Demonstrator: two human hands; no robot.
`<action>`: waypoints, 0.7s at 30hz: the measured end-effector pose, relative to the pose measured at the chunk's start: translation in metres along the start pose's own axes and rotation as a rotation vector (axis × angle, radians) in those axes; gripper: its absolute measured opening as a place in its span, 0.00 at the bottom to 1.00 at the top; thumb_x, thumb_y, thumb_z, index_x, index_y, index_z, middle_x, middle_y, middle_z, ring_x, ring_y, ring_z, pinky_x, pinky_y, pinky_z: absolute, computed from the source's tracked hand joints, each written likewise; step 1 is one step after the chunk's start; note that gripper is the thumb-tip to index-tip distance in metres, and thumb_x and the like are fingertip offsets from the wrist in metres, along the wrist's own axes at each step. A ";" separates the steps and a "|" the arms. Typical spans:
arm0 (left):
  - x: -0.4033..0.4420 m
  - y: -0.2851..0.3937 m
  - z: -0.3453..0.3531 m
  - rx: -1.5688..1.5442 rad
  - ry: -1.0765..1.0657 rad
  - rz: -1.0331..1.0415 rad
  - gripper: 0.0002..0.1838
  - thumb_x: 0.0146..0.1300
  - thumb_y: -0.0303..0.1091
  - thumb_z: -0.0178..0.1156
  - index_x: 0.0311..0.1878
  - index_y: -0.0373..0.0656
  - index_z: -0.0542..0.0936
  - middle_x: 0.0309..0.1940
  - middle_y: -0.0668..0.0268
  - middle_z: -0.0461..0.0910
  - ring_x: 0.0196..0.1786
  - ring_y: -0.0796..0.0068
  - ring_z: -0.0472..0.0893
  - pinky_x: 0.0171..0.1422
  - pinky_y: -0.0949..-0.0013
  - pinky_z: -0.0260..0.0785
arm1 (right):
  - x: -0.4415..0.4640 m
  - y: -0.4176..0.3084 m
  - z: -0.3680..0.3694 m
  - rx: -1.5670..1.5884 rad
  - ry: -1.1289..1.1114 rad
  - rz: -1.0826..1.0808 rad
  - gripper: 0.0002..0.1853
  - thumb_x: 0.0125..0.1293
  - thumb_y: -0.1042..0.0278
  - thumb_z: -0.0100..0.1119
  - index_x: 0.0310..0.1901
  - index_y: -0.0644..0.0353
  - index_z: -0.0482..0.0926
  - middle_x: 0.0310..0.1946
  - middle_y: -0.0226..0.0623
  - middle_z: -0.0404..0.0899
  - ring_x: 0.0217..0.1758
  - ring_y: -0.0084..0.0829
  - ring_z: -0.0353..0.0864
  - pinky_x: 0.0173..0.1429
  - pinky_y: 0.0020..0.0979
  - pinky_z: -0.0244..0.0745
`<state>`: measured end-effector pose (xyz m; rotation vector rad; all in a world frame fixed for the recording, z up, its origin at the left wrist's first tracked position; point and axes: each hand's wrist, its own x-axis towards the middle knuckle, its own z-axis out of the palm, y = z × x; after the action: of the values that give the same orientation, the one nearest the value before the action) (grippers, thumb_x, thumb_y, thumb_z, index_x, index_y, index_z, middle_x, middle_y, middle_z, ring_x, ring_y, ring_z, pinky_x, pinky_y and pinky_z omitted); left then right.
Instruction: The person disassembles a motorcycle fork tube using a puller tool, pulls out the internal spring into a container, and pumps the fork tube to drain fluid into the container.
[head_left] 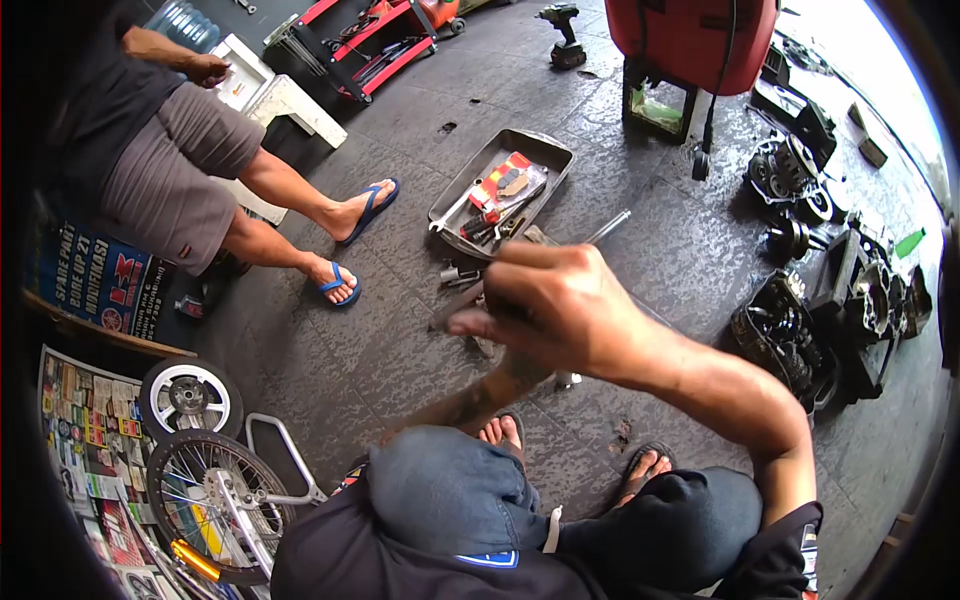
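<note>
My right hand (565, 310) is raised over the floor in front of my knees, its fingers curled inward. What they hold, if anything, is hidden; a blurred dark shape shows beside the fingertips. From the lower left, my left forearm (465, 405) reaches up behind the right hand, which covers most of my left hand. Beyond them lies a metal tray (440, 210) with a wrench (450, 210), a red-and-yellow package (505, 180) and some tools. A shiny metal rod (610, 227) and a small metal socket (568, 380) stick out from behind my right hand.
A person in sandals (345, 280) stands at the left beside a white stool (290, 105). Wheels (190, 397) lie lower left. Engine parts (785, 320) line the right. A cordless drill (565, 40), a red chair (690, 45) and a red tool cart (375, 50) are farther back.
</note>
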<state>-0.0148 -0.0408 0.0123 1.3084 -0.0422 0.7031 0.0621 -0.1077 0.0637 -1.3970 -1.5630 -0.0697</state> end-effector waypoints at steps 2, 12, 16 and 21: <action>-0.002 0.004 0.000 -0.027 -0.018 0.005 0.13 0.61 0.27 0.62 0.43 0.41 0.68 0.34 0.68 0.74 0.39 0.80 0.76 0.45 0.72 0.71 | -0.004 -0.002 0.001 -0.056 -0.010 -0.028 0.22 0.59 0.53 0.67 0.18 0.60 0.70 0.20 0.35 0.68 0.18 0.38 0.74 0.22 0.37 0.71; -0.026 0.036 -0.002 -0.182 -0.055 0.084 0.15 0.61 0.29 0.63 0.45 0.41 0.68 0.36 0.69 0.74 0.41 0.80 0.76 0.48 0.71 0.70 | 0.014 -0.031 -0.010 -0.069 0.100 -0.198 0.20 0.49 0.60 0.75 0.14 0.57 0.71 0.12 0.28 0.64 0.11 0.26 0.67 0.14 0.30 0.57; -0.031 0.041 -0.008 -0.194 -0.061 0.092 0.15 0.61 0.30 0.63 0.46 0.41 0.68 0.36 0.69 0.74 0.42 0.80 0.75 0.49 0.71 0.69 | 0.014 -0.023 -0.004 -0.110 0.072 -0.181 0.18 0.50 0.64 0.74 0.15 0.57 0.72 0.12 0.28 0.65 0.11 0.25 0.68 0.15 0.30 0.58; -0.035 0.045 -0.014 -0.195 -0.047 0.062 0.16 0.60 0.31 0.64 0.47 0.41 0.68 0.37 0.69 0.73 0.43 0.81 0.75 0.50 0.71 0.69 | 0.007 -0.011 0.010 -0.088 0.084 -0.137 0.21 0.51 0.68 0.73 0.14 0.56 0.67 0.12 0.29 0.62 0.10 0.27 0.66 0.14 0.30 0.61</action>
<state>-0.0697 -0.0398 0.0326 1.1401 -0.1854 0.7031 0.0488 -0.0997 0.0692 -1.3364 -1.6001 -0.2793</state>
